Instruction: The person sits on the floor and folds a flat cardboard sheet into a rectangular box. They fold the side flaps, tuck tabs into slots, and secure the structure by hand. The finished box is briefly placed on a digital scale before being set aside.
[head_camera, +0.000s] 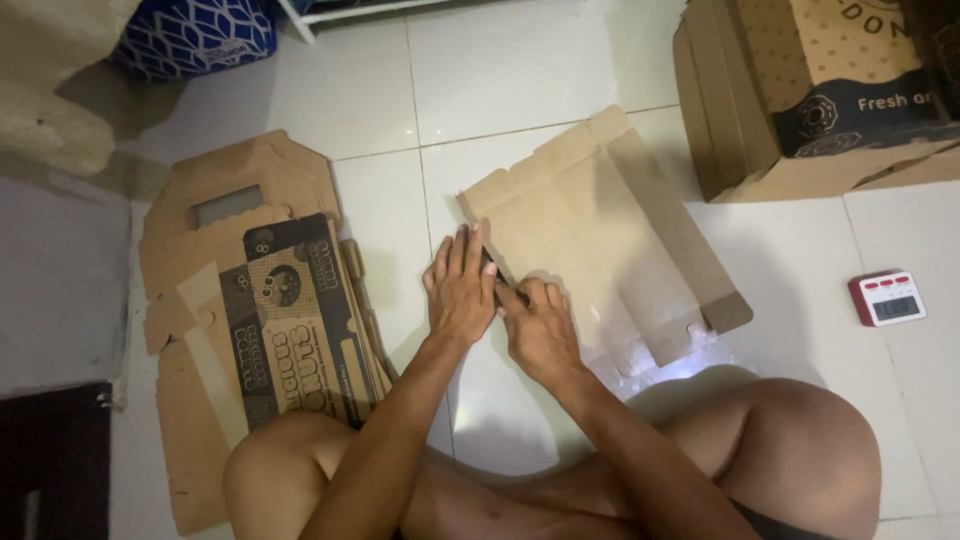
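Observation:
A flat brown cardboard box blank (610, 230) lies unfolded on the white tile floor in front of me. My left hand (460, 285) lies flat, palm down, on its near left edge with fingers pointing away. My right hand (538, 325) sits beside it, fingers curled and pressing on the same folded edge of the cardboard. The two hands touch each other at the fold. My bare knees frame the bottom of the view.
A stack of flat printed box blanks (270, 320) lies on the floor at left. More stacked cardboard boxes (800, 90) stand at upper right. A small red and white digital timer (887, 298) rests at right. A blue patterned bag (195, 35) sits at upper left.

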